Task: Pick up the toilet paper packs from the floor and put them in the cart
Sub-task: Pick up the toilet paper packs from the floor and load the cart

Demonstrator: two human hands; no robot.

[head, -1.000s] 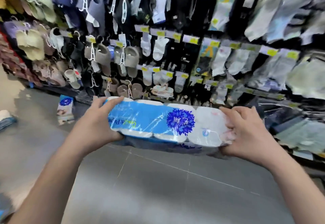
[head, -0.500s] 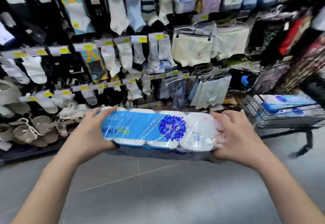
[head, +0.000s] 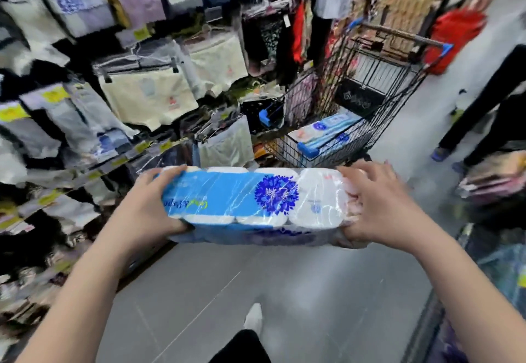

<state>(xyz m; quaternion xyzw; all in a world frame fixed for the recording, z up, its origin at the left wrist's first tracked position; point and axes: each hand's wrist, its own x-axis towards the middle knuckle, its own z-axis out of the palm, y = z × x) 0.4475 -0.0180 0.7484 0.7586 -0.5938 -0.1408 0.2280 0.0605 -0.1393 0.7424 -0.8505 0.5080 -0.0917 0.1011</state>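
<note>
I hold a long blue-and-white toilet paper pack (head: pixel 250 200) level in front of me, wrapped in clear plastic with a dark blue flower print. My left hand (head: pixel 148 206) grips its left end and my right hand (head: pixel 375 203) grips its right end. Ahead and to the right stands a black wire shopping cart (head: pixel 367 135) with blue corner caps. Another toilet paper pack (head: pixel 324 129) lies inside its basket. The held pack is short of the cart's near end, apart from it.
Racks of packaged socks and underwear (head: pixel 148 95) line the left side. A person in dark trousers (head: pixel 489 106) stands right of the cart. Stacked goods (head: pixel 495 180) sit at the right edge. Grey floor (head: pixel 256 291) lies between me and the cart; my white shoe (head: pixel 254 317) shows below.
The view has swung right along the racks. The cart, first out of sight, then at the right edge, now stands ahead and closer. Both hands keep the same hold on the pack.
</note>
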